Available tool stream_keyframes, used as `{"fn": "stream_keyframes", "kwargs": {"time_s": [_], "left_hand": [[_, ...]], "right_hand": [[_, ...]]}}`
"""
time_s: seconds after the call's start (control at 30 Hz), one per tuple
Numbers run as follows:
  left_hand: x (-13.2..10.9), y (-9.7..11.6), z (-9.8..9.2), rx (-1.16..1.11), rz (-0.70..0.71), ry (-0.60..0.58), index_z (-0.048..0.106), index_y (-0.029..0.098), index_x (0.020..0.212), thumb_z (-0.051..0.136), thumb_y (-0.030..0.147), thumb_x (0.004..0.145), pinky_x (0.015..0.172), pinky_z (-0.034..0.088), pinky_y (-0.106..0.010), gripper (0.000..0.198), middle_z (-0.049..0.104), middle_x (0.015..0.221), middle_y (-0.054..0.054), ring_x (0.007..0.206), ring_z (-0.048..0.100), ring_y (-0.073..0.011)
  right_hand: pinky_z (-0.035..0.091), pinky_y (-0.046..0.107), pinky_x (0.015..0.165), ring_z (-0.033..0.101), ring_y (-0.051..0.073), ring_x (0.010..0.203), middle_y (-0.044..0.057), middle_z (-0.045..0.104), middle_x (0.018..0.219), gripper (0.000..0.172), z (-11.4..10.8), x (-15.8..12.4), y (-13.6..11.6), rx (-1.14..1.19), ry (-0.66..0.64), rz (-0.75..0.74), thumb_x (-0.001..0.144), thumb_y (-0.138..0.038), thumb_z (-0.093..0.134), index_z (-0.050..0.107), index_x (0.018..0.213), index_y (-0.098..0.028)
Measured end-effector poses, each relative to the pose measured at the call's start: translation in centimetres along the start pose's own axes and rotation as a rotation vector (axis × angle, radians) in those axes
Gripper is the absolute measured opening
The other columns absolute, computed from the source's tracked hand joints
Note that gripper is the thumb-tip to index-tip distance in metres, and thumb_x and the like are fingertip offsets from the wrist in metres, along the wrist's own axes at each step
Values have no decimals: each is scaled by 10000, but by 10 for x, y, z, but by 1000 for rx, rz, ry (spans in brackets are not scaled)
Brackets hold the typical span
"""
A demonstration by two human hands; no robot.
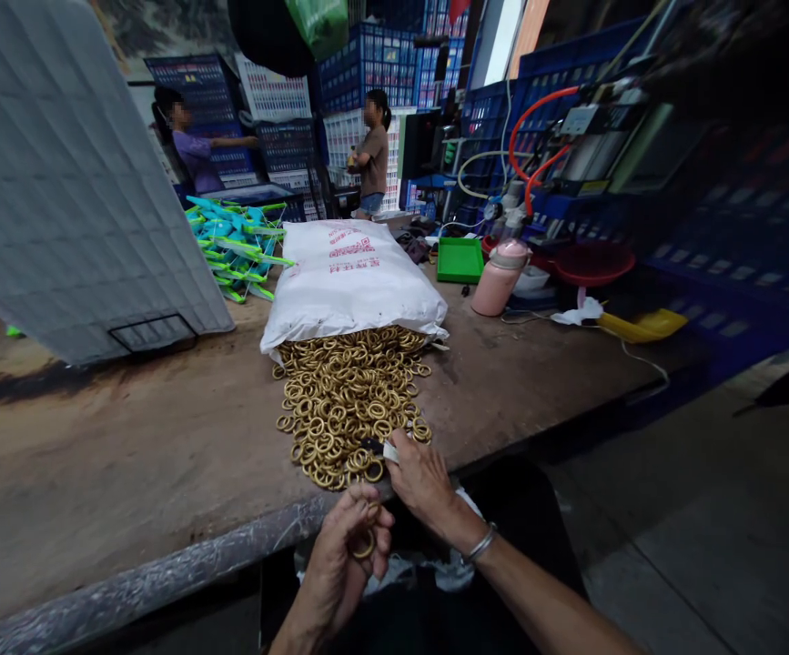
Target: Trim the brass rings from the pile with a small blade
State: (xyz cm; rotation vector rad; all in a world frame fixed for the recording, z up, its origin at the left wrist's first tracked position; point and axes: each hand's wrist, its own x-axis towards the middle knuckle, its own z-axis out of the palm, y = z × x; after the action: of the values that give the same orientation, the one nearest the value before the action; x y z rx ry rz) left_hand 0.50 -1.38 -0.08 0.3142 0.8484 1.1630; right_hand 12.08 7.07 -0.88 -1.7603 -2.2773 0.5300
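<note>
A heap of gold-coloured rings [339, 400] spills from the mouth of a white printed sack [359, 273] to the near edge of the table. My left hand [349, 550] is just in front of that edge, palm up, its fingers curled around a gold ring [362, 545]. Over the near right side of the heap, my right hand [425, 482] is closed on a small tool with a dark tip and a pale, flat part [390, 452]. The tool's exact kind does not show. Its dark end touches or hovers over the rings; I cannot tell which.
A tall white panel [86, 182] stands at the left, with turquoise and green plastic pieces [237, 246] behind it. A pink bottle [501, 277], a green tray [460, 260] and a machine with red hoses [589, 136] are to the right. Two people are beyond the table.
</note>
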Motion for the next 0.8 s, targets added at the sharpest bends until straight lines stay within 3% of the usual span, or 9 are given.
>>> {"fn": "stream_keyframes", "kwargs": {"time_s": [0.07, 0.2, 0.4, 0.47, 0.53, 0.6, 0.67, 0.8], "left_hand": [[0, 2, 0, -45, -45, 12, 563, 167, 866, 653, 315, 666, 397, 341, -167, 264, 592, 683, -17, 516, 506, -93], [1, 5, 2, -68, -58, 60, 576, 129, 692, 673, 322, 650, 448, 372, -180, 220, 583, 721, -41, 596, 534, -109], [15, 9, 4, 212, 147, 64, 547, 155, 720, 617, 390, 701, 371, 325, -161, 246, 533, 592, 16, 447, 443, -69], [21, 12, 4, 363, 245, 125, 549, 178, 794, 593, 385, 721, 349, 301, -157, 224, 498, 535, 49, 400, 405, -64], [25, 16, 3, 536, 374, 158, 576, 184, 882, 591, 341, 726, 412, 364, -172, 222, 529, 567, 41, 453, 457, -80], [28, 19, 2, 703, 520, 124, 612, 185, 935, 588, 282, 729, 589, 446, -218, 230, 613, 717, -8, 627, 552, -122], [29, 21, 0, 840, 611, 55, 638, 191, 954, 567, 236, 743, 768, 438, -274, 227, 648, 900, -51, 830, 580, -173], [29, 20, -6, 956, 660, -31, 644, 208, 985, 536, 199, 771, 842, 420, -318, 241, 667, 971, -74, 922, 587, -206]], "right_hand": [[262, 243, 567, 575, 159, 699, 56, 635, 789, 114, 1, 2, -1, -13, 2, -3, 777, -146, 448, 497, 870, -188], [252, 236, 549, 536, 135, 635, 36, 609, 715, 68, 0, 5, 3, 59, 27, 4, 764, -155, 457, 502, 801, -189], [255, 200, 497, 373, 83, 524, -43, 418, 552, 169, -7, 11, 12, 487, 22, 58, 764, -230, 427, 406, 602, -186], [249, 189, 461, 333, 69, 488, -60, 364, 527, 201, -11, 9, 12, 745, -84, 93, 747, -262, 433, 372, 571, -187], [211, 183, 400, 275, 51, 416, -78, 332, 498, 190, -17, 5, 12, 992, -273, 144, 732, -274, 426, 363, 574, -191], [148, 185, 348, 202, 39, 351, -93, 320, 472, 151, -21, 0, 11, 1123, -436, 195, 717, -278, 419, 368, 600, -197], [110, 182, 322, 163, 31, 319, -102, 332, 464, 102, -24, -5, 11, 1183, -532, 222, 697, -270, 420, 377, 636, -202], [113, 156, 306, 157, 18, 307, -111, 347, 460, 59, -28, -12, 11, 1304, -692, 219, 671, -243, 439, 401, 683, -200]]}}
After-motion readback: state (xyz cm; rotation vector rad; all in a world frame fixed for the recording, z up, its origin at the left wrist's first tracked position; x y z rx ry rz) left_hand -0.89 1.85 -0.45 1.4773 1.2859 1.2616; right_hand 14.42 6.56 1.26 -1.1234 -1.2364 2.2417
